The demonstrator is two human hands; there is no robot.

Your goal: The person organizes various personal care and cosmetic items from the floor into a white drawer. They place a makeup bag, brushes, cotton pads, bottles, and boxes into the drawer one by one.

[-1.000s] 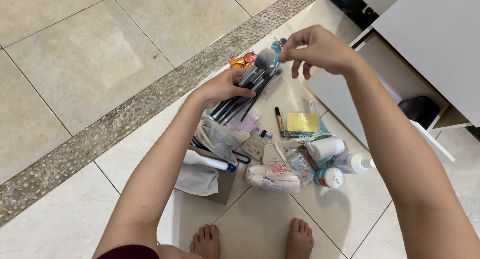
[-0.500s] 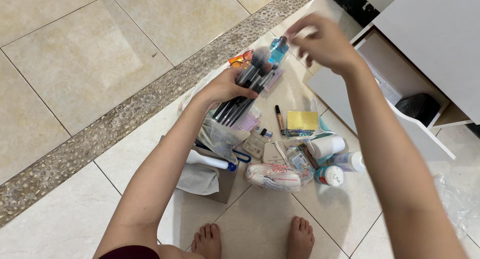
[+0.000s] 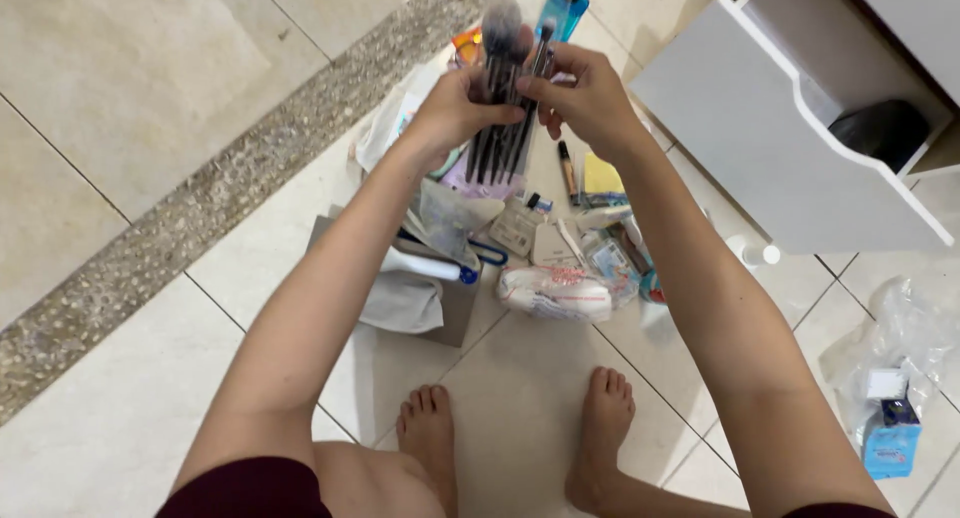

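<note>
My left hand point(image 3: 452, 113) grips a bundle of dark-handled makeup brushes point(image 3: 503, 98), bristles pointing away from me. My right hand point(image 3: 588, 100) has closed on the same bundle from the right side, fingers on the handles. A blue bottle point(image 3: 560, 10) shows just beyond the brush tips. Both hands are held above a pile of toiletries on the tiled floor.
Below the hands lie a concealer tube point(image 3: 567, 171), a yellow pad point(image 3: 603, 174), a wrapped white roll point(image 3: 556, 293), a brown box with white cloth point(image 3: 405, 298) and small packets. An open white drawer point(image 3: 790, 148) stands at right. A clear bag with a blue packet point(image 3: 890, 438) lies far right. My bare feet point(image 3: 430, 443) are near.
My right hand came down from above the brush tips and took hold of the bundle beside my left hand. The camera view shifted, bringing the drawer and plastic bag further into view.
</note>
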